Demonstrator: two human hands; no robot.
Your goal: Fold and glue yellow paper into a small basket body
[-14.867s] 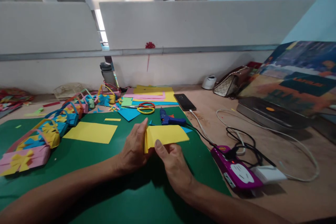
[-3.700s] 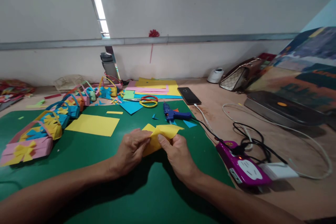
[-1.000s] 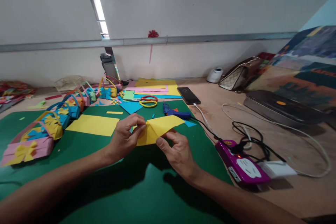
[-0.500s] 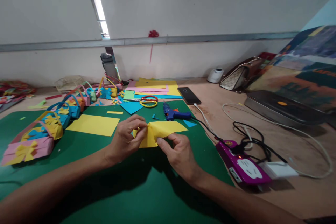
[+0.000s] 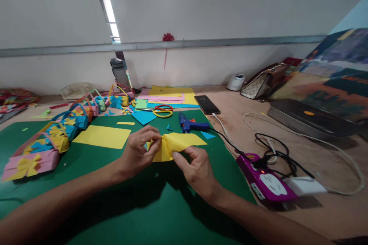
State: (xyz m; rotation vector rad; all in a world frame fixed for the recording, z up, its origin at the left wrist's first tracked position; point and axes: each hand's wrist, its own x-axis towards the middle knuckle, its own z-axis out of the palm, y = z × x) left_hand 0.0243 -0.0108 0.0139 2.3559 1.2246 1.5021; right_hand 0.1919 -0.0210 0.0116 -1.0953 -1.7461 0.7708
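Note:
A folded piece of yellow paper [image 5: 181, 141] is held between my two hands, above the green mat [image 5: 138, 214]. My left hand [image 5: 140, 149] pinches its left side, fingers closed around the edge. My right hand [image 5: 198, 168] grips the lower right part between thumb and fingers, and a pointed flap sticks out to the right beyond it. Creases run down the middle of the paper. The fingers cover parts of both ends. A flat yellow sheet [image 5: 102, 136] lies on the mat left of my left hand. Behind the held paper rests a blue glue gun [image 5: 195, 125].
Several small paper baskets [image 5: 34, 164] with handles line the left. Scissors [image 5: 163, 111] and stacked coloured paper [image 5: 172, 93] lie at the back, beside a phone [image 5: 207, 105]. A purple power strip [image 5: 267, 180] with tangled cables sits right, near a dark case [image 5: 310, 118].
The yellow paper's right flap has shifted very slightly, its tip a touch further right. Both hands keep their hold in almost the same place.

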